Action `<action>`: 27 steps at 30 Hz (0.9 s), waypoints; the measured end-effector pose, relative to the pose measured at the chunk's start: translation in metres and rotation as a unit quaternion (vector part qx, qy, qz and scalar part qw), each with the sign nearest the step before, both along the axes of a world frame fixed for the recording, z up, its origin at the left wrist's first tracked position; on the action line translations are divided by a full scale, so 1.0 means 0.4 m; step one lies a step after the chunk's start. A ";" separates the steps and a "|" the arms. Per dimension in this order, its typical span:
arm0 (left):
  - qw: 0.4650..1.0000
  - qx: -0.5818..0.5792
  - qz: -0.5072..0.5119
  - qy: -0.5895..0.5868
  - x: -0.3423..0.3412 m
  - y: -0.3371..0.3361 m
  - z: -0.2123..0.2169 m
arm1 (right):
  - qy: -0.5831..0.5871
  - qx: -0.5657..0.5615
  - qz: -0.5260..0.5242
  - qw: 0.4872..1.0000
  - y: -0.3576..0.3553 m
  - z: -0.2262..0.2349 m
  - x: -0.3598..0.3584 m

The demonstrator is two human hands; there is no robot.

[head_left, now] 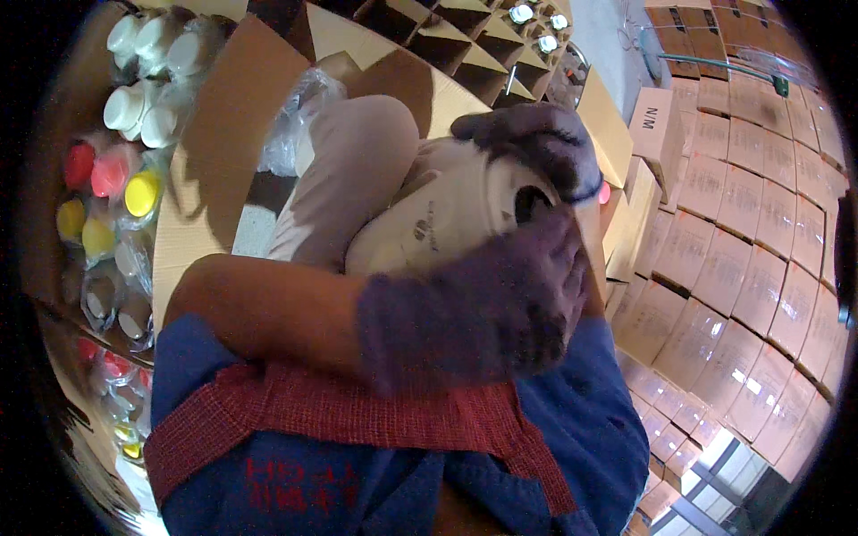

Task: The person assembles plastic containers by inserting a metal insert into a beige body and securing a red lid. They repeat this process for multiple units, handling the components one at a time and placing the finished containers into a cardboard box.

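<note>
I hold a white plastic jug [447, 214] against my beige trouser knee [357, 170]. Its dark round mouth points to the right. My left hand [483, 313], in a dark purple glove, wraps the jug's near side just below the mouth, and its bare forearm comes in from the lower left out of a blue sleeve with a red knitted cuff [340, 411]. My right hand [536, 143], gloved the same, grips the jug's upper end right above the opening. Whether a cap is on the mouth I cannot tell.
A cardboard flap [223, 152] stands at the left. Beyond it are white-capped bottles [143, 62] and plastic-wrapped bottles with red, pink and yellow caps [112, 192]. A divided carton [474, 45] lies at the top. Stacked sealed cartons [751, 232] fill the right.
</note>
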State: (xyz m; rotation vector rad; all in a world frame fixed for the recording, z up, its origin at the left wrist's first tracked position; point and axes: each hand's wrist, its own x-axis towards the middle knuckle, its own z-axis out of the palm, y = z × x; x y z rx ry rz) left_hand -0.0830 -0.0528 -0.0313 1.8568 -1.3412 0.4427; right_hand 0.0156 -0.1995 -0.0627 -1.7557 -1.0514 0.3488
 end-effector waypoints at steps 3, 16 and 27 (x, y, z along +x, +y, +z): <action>0.992 0.095 0.072 -0.032 -0.048 -0.029 0.035 | 0.274 0.053 0.194 0.940 -0.002 -0.042 0.084; 0.976 -0.016 -0.176 0.125 0.210 0.094 -0.095 | 0.151 -0.106 -0.128 0.974 -0.063 -0.083 0.044; 0.932 0.257 0.239 -0.089 0.005 -0.055 0.008 | 0.147 0.078 0.221 0.961 0.090 -0.127 0.154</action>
